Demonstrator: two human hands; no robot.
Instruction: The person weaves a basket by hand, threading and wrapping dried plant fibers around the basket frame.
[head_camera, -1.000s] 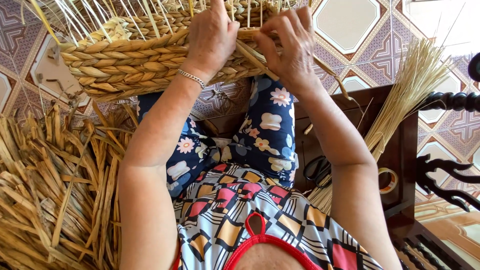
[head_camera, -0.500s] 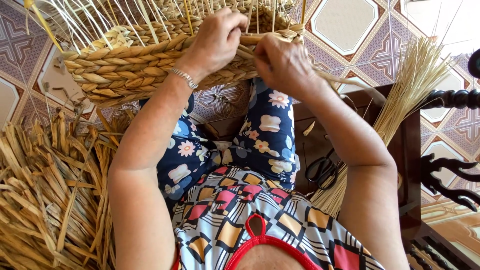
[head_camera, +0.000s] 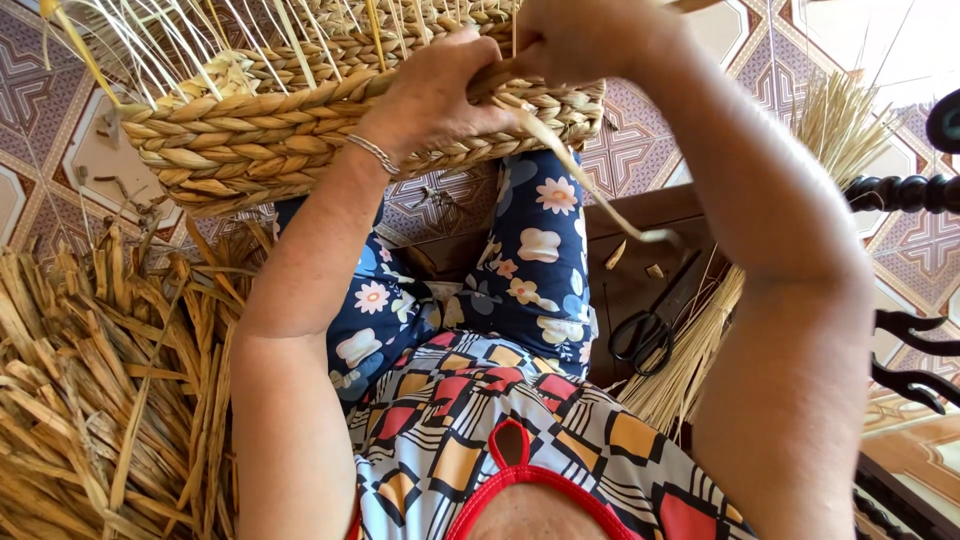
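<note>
A half-woven basket (head_camera: 240, 140) of thick braided straw rests on my knees, thin upright stalks sticking out of its top. My left hand (head_camera: 440, 90), with a silver bracelet at the wrist, presses on the basket's near rim with curled fingers. My right hand (head_camera: 590, 35) is closed on a flat straw strand (head_camera: 590, 195) at the rim; the strand's loose end trails down to the right over my leg. Part of the right hand is cut off by the top edge of the view.
A heap of dried flat leaves (head_camera: 90, 400) lies on the patterned tile floor at my left. Black scissors (head_camera: 645, 335) lie on a dark wooden stool at my right, beside a bundle of thin pale stalks (head_camera: 800, 200). Dark carved wood furniture (head_camera: 910, 190) stands at far right.
Both hands have drawn together at the basket's near rim. The right hand has moved up and pulled the strand tighter; the view has closed in on the basket.
</note>
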